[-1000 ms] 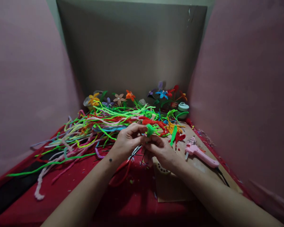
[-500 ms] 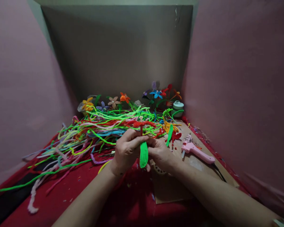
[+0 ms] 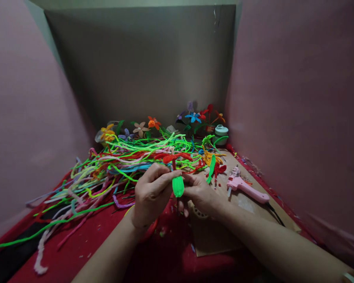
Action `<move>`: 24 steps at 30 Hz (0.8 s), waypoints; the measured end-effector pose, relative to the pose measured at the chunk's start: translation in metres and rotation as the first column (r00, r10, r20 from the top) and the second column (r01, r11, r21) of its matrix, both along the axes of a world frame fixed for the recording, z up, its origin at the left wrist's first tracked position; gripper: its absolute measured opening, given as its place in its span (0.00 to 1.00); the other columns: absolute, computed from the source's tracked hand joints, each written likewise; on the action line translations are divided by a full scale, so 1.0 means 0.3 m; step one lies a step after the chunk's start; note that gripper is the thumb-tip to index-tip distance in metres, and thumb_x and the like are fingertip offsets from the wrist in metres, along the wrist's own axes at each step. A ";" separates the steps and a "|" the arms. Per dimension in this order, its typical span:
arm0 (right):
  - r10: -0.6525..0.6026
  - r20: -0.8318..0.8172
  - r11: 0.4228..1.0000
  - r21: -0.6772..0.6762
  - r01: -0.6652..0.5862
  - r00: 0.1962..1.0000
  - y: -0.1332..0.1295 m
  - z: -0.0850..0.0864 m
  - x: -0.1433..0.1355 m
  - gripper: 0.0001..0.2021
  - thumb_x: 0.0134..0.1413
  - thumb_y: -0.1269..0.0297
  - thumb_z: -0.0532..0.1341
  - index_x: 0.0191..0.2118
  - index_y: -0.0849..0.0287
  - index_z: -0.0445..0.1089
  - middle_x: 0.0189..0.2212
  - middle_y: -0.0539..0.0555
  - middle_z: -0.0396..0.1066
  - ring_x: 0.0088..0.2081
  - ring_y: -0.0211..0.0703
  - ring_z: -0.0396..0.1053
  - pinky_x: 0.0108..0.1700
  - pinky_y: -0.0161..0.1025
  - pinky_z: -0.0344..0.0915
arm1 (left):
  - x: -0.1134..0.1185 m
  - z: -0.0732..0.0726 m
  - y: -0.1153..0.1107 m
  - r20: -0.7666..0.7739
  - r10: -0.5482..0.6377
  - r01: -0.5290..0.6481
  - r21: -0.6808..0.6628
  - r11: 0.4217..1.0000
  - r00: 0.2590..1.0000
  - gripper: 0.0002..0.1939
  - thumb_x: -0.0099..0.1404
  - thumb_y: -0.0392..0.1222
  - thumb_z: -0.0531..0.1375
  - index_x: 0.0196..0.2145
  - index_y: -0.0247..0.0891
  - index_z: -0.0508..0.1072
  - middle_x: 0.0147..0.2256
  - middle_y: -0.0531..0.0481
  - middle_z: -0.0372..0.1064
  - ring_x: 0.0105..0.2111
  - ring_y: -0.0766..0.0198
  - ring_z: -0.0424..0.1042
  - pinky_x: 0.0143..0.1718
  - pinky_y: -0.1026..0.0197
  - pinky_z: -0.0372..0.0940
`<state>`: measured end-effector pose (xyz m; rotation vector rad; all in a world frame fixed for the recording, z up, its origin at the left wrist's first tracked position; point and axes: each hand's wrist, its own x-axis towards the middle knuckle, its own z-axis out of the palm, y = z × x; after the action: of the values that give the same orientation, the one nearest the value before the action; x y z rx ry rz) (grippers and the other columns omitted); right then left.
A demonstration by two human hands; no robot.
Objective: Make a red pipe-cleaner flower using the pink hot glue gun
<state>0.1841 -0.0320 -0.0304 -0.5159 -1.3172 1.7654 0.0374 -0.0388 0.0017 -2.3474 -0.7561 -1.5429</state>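
Left hand (image 3: 150, 191), right hand (image 3: 202, 193), fingers (image 3: 166, 179) seemingly pinched

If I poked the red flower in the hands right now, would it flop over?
Probably not much: the red flower's stem stands upright above the left hand, so it seems fairly stiff. Its petals look fuzzy and thin, so they'd likely feel light and bend softly.
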 end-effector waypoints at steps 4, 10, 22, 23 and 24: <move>-0.010 0.002 1.000 -0.017 0.010 1.000 -0.002 -0.001 -0.002 0.15 0.43 0.58 0.66 0.35 0.63 0.69 0.17 0.46 0.67 0.14 0.33 0.65 0.12 0.28 0.63 | -0.012 -0.006 0.001 -0.079 0.055 -0.050 0.071 0.996 0.995 0.13 0.59 0.33 0.59 0.41 0.43 0.73 0.32 0.50 0.65 0.30 0.68 0.65 0.30 0.64 0.63; -0.013 0.028 1.000 -0.011 0.013 1.000 -0.001 -0.010 -0.006 0.16 0.44 0.57 0.65 0.37 0.64 0.68 0.13 0.45 0.65 0.11 0.33 0.62 0.12 0.28 0.62 | -0.008 0.019 -0.017 -0.151 0.028 -0.006 0.148 0.989 0.988 0.12 0.60 0.33 0.57 0.42 0.42 0.72 0.34 0.47 0.68 0.33 0.65 0.66 0.33 0.61 0.65; -0.297 -0.025 0.949 0.106 0.298 0.954 0.026 0.002 0.010 0.08 0.40 0.63 0.65 0.27 0.61 0.68 0.19 0.47 0.68 0.19 0.33 0.64 0.21 0.31 0.63 | 0.008 0.013 -0.096 -0.296 0.100 -0.006 0.304 0.953 0.950 0.14 0.55 0.30 0.61 0.41 0.39 0.71 0.36 0.46 0.66 0.38 0.62 0.66 0.40 0.59 0.65; -0.326 -0.030 0.937 0.123 0.327 0.945 0.032 0.006 0.015 0.08 0.41 0.62 0.65 0.26 0.61 0.68 0.20 0.47 0.67 0.19 0.33 0.64 0.21 0.32 0.62 | 0.008 0.012 -0.101 -0.260 0.074 -0.001 0.271 0.963 0.963 0.15 0.55 0.30 0.62 0.41 0.39 0.71 0.36 0.47 0.65 0.38 0.62 0.66 0.39 0.59 0.65; -0.340 -0.028 0.930 0.136 0.341 0.940 0.038 0.010 0.020 0.09 0.42 0.61 0.65 0.26 0.61 0.67 0.19 0.47 0.67 0.18 0.33 0.63 0.20 0.32 0.62 | 0.007 0.010 -0.103 -0.210 0.046 0.002 0.222 0.975 0.977 0.15 0.55 0.31 0.62 0.42 0.39 0.70 0.36 0.47 0.64 0.37 0.63 0.66 0.38 0.60 0.65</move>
<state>0.1901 -0.0206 -0.0273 -0.6216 -1.2513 1.3784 0.0395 -0.0698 0.0046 -2.2825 -0.5285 -1.2647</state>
